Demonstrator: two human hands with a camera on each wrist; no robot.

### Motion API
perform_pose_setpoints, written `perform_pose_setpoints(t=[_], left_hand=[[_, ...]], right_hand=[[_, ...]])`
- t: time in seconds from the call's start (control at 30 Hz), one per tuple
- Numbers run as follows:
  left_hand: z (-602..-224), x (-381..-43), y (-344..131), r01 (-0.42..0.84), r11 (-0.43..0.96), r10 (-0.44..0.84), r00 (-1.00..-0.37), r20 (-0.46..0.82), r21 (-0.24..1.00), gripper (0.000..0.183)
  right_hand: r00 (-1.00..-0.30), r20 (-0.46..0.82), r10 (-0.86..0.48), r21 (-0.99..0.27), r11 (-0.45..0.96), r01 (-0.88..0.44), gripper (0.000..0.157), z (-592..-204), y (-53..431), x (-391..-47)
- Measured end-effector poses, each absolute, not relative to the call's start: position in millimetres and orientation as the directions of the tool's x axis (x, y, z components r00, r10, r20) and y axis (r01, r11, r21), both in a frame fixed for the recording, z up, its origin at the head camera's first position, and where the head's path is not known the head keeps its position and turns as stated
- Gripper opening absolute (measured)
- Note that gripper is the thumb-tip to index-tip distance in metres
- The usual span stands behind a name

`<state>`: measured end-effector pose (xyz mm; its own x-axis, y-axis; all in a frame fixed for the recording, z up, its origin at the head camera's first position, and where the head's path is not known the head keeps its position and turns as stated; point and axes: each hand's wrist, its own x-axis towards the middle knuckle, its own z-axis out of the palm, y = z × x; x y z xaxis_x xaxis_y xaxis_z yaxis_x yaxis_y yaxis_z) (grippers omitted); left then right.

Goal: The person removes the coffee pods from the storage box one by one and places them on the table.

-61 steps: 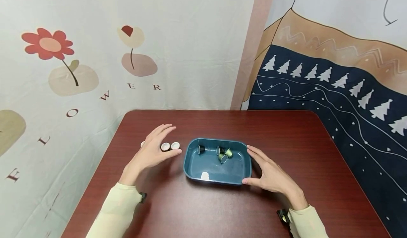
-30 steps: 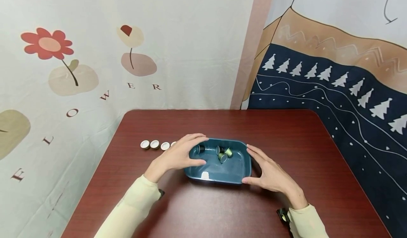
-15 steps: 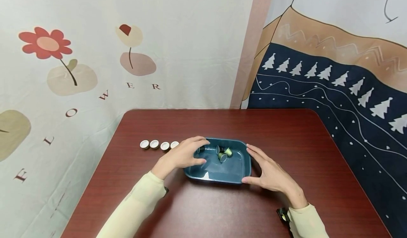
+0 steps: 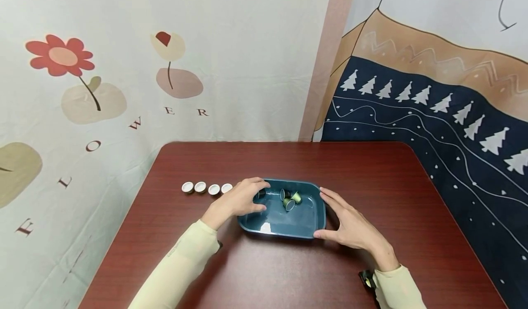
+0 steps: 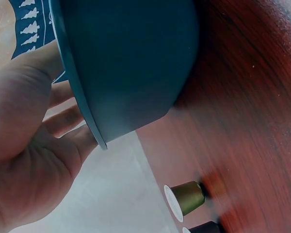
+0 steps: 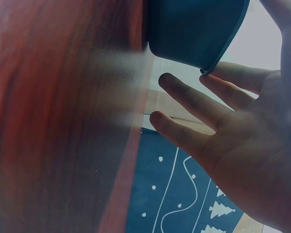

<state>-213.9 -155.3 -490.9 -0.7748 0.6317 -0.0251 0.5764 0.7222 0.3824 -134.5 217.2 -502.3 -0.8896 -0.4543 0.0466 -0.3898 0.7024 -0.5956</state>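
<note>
A blue rectangular bin (image 4: pixel 280 219) stands on the table with several coffee capsules in it, dark and green ones such as the green capsule (image 4: pixel 289 205). My left hand (image 4: pixel 241 201) reaches over the bin's left rim, thumb and fingers apart. A dark capsule (image 4: pixel 261 193) lies beside its fingertips, partly covered by them. In the left wrist view the bin's outer wall (image 5: pixel 131 63) hides those fingertips. At the bin's right end, my right hand (image 4: pixel 354 226) spreads its fingers, with thumb and fingertips at the rim. Two of its fingers stand off the wall in the right wrist view.
Left of the bin, several white-topped capsules (image 4: pixel 200 187) stand in a row on the red-brown table (image 4: pixel 264 272), close to my left hand. The left wrist view shows a green one (image 5: pixel 189 198) upright. Printed cloth (image 4: pixel 247 61) hangs behind the table's far edge.
My left hand has moved right from above the row of capsules to over the bin's left end, then shifted slightly. The right hand and the bin have stayed in place.
</note>
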Motion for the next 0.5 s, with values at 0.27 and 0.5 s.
perform_pose_setpoints(t=[0.27, 0.5], left_hand=[[-506.6, -220.6, -159.7, 0.638, 0.694, 0.673, -0.739, 0.014, 0.333, 0.064], [-474.0, -205.8, -148.2, 0.625, 0.717, 0.664, -0.747, -0.032, 0.308, 0.055]], right_hand=[[-0.889, 0.046, -0.456, -0.598, 0.7, -0.39, 0.113, -502.6, 217.0, -134.4], [-0.889, 0.046, -0.455, -0.594, 0.703, -0.39, 0.113, -502.3, 216.5, -134.6]])
